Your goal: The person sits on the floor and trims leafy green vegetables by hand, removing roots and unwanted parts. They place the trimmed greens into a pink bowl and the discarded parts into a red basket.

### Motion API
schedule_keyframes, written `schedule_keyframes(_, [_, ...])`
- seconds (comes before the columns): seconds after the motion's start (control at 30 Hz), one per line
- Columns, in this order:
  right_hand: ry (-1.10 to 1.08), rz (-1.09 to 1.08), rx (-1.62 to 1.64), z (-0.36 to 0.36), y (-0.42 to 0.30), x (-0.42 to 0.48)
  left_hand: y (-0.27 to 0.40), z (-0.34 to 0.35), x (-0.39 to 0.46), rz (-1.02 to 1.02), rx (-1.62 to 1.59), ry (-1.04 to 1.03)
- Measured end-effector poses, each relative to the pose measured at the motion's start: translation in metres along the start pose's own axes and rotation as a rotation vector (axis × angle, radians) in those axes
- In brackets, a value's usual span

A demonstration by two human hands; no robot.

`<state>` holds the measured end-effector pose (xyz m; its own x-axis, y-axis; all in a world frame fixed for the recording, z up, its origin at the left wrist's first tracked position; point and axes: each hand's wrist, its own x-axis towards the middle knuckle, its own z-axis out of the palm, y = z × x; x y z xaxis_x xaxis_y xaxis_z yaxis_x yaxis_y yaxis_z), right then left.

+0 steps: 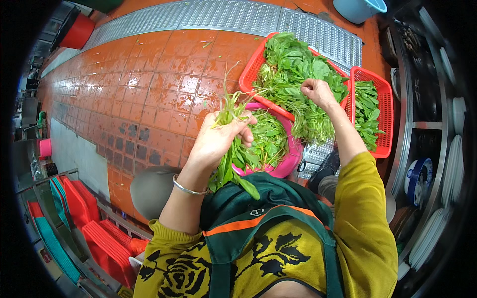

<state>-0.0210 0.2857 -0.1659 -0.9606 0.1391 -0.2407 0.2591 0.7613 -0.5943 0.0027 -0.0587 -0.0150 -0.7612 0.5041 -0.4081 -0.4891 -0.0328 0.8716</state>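
Note:
My left hand (223, 134) is closed around a bunch of leafy greens (227, 167), stems and thin roots upward, leaves hanging beside my green apron (261, 190). My right hand (318, 92) is over the greens heaped in a large red plastic basket (249, 74); its fingers are curled, and whether they pinch a stem cannot be told. Below the basket's near edge, a pink plastic basin (294, 158) holds loose green leaves and stems (270, 139). A smaller red basket (388, 111) on the right contains more greens (367, 108).
Wet orange floor tiles (167, 74) lie left of the baskets. A perforated metal drain cover (223, 15) crosses behind. Shelves with stacked plates (452, 167) stand at right, red plastic baskets (108, 246) at lower left. A blue bucket (354, 11) is at the top right.

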Motion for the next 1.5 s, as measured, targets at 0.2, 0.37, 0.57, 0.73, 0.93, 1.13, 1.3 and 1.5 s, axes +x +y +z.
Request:
schedule_keyframes(0.2, [-0.444,-0.334,0.098,-0.070,-0.136,-0.064,0.003,0.014,0.006,0.075,0.218,0.110])
schedule_keyframes(0.37, [-0.485,-0.430,0.101,-0.073,-0.186,-0.078,0.001,0.024,0.010,-0.072,0.024,-0.099])
schedule_keyframes(0.57, [-0.119,-0.123,0.356,-0.045,-0.084,-0.008,0.006,0.021,0.007,-0.107,-0.095,-0.070])
schedule_keyframes(0.73, [0.089,0.098,-0.236,0.017,0.016,0.040,0.005,0.012,0.008,-0.100,-0.099,-0.004])
schedule_keyframes(0.93, [-0.014,0.100,-0.536,0.059,0.026,0.052,0.011,0.012,0.005,-0.149,-0.069,0.031])
schedule_keyframes(1.13, [0.081,0.057,-0.468,0.043,0.022,0.047,0.003,0.012,0.003,-0.075,-0.051,0.012])
schedule_keyframes(1.3, [-0.128,0.162,0.229,-0.016,0.014,0.029,0.008,0.011,0.005,-0.044,0.009,0.058])
schedule_keyframes(1.5, [-0.502,-0.053,-0.068,-0.080,-0.113,-0.057,-0.012,0.019,0.019,0.265,0.096,0.165])
